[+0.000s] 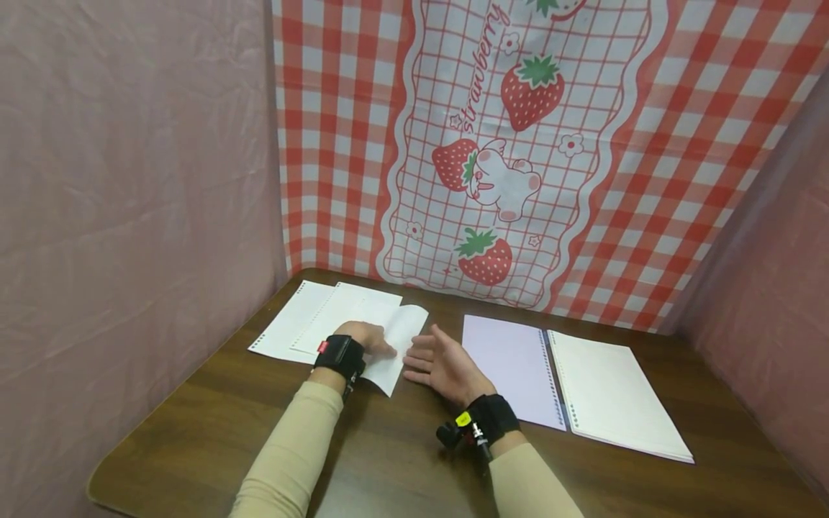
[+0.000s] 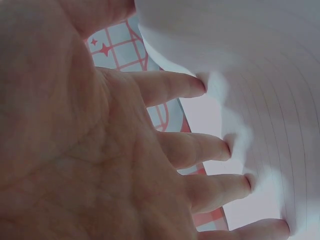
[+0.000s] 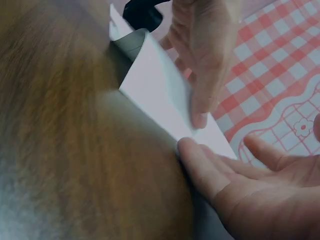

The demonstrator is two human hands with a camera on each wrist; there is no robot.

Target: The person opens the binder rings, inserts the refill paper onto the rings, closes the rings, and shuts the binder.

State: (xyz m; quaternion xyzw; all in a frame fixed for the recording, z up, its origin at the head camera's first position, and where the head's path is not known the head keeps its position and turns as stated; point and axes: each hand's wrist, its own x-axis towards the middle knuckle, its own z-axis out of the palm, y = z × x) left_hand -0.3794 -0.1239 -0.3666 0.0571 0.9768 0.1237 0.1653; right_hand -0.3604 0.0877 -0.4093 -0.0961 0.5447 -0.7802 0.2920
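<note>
A white lined sheet of paper [image 1: 404, 325] lies bent over on the table, its right part curled up in the right wrist view. My left hand [image 1: 365, 337] reaches across it; in the left wrist view its fingers [image 2: 170, 89] are spread and nearly straight, with the tips pressing the lined paper [image 2: 280, 100]. To the right, my right hand [image 1: 447, 363] is held palm inward with fingers extended. Its fingertips are right at the sheet's edge in the right wrist view, close to a downward-pointing finger [image 3: 201, 107] of the left hand.
Two more loose sheets with punched holes, one further left [image 1: 278, 334] and one overlapping it [image 1: 350, 302], lie under or beside the bent sheet. An open spiral notebook with a lilac cover [image 1: 508, 367] and white pages [image 1: 615, 388] lies at right. A checked strawberry cloth [image 1: 492, 187] hangs behind.
</note>
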